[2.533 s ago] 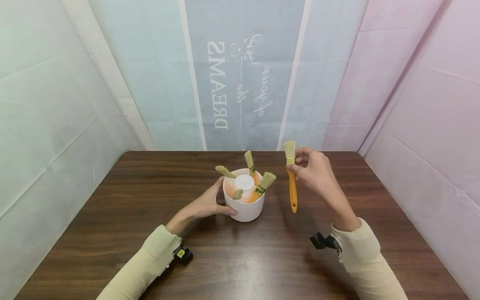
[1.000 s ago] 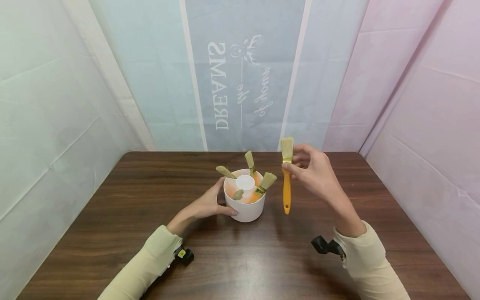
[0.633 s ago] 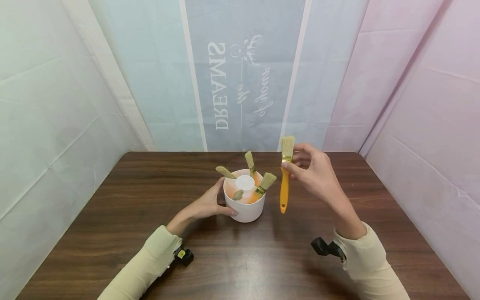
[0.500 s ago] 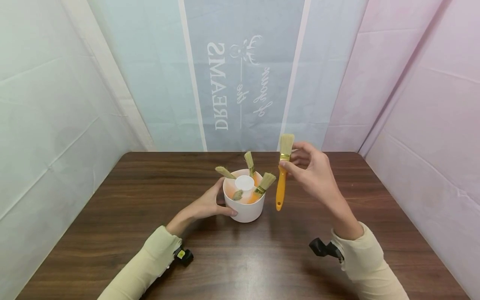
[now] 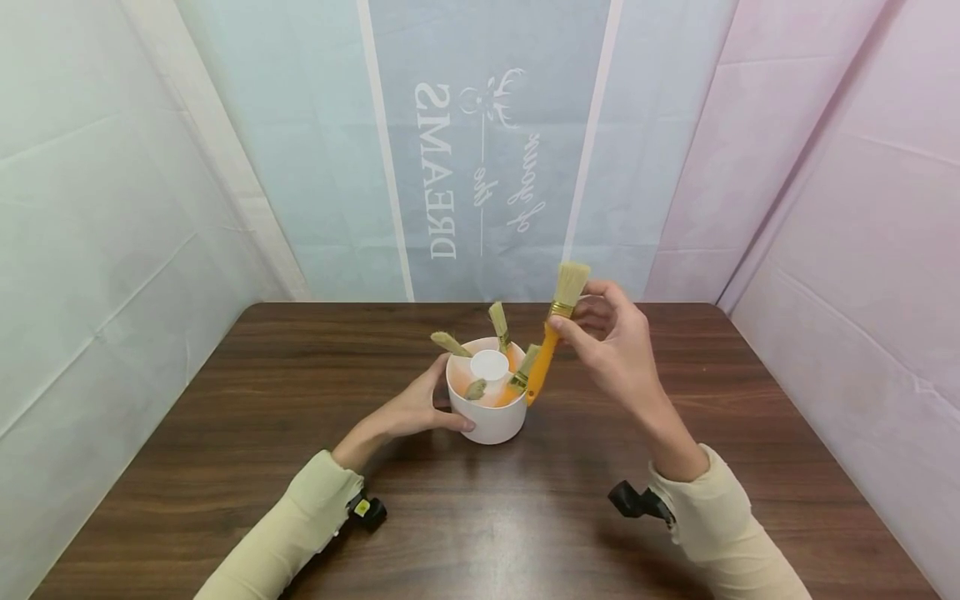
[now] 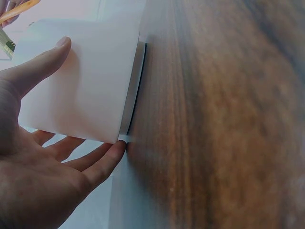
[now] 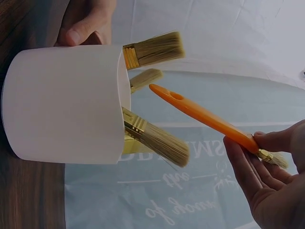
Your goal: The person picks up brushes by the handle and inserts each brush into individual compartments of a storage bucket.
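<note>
A white round container (image 5: 491,427) with a central tube and compartments stands upright on the table. My left hand (image 5: 405,408) grips its left side, thumb across the front; the left wrist view shows the fingers around the container's wall (image 6: 95,81). Several paintbrushes stand in it bristles up, such as one (image 5: 498,323) at the back. To the right, my right hand (image 5: 618,354) pinches another paintbrush (image 5: 542,362) near its metal band, bristles up, handle slanting down-left. In the right wrist view, the orange handle's end (image 7: 162,91) is outside the container, apart from the rim.
The dark wooden table (image 5: 300,367) has its far edge against a hanging cloth (image 5: 480,167) with mirrored lettering. Pale cloth walls (image 5: 112,208) stand on both sides. A black wrist device (image 5: 637,500) sits at the right sleeve.
My right hand has moved left toward the container, and the paintbrush has tilted so that its handle end points down-left near the rim. My left hand and the container have stayed put.
</note>
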The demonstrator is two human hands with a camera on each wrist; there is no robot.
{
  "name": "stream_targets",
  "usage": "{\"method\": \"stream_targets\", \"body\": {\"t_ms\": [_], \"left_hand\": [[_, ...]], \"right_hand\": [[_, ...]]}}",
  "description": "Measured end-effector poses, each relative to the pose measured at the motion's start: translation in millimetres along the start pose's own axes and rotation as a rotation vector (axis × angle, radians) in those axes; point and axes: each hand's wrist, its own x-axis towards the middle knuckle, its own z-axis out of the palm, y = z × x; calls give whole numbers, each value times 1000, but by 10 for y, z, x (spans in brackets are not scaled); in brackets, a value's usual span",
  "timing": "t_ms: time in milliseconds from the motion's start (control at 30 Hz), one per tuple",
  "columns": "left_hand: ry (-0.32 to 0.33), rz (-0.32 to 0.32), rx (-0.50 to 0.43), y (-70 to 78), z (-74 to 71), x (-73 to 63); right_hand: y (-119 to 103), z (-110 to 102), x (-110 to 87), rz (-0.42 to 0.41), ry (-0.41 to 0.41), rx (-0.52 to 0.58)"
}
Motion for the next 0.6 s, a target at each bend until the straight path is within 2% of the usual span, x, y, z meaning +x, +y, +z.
{"method": "stream_targets", "body": {"t_ms": [233, 600], "left_hand": [[11, 2, 21, 5, 7, -10], [13, 1, 15, 3, -1, -7]], "right_hand": [[16, 76, -4, -26, 34, 122], [24, 125, -12, -51, 67, 142]]}}
